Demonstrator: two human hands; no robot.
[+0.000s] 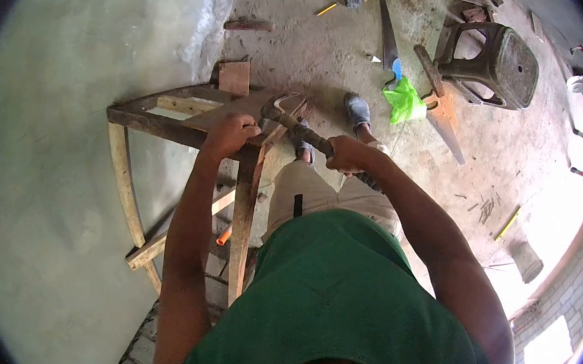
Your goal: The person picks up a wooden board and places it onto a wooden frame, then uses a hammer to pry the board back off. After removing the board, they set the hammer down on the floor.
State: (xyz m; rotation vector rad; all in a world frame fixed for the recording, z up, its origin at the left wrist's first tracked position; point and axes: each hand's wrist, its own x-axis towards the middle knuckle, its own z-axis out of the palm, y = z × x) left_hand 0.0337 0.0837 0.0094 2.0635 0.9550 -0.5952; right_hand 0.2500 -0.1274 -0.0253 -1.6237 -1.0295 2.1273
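Observation:
My right hand is closed round the wrapped handle of a hammer. The hammer's head lies over the near right corner of a wooden table frame, just right of my left hand. My left hand rests at the front edge of that frame with its fingers curled in a pinch; what they hold, if anything, is too small to make out. A brown board covers the right part of the frame, and the left part is open between its rails. A small wooden block stands at the far edge.
A dark plastic stool lies tipped at the upper right. Two saws, one blue-handled and one orange-handled, lie by a green bag. A wall rises at the left. Nails are scattered on the floor.

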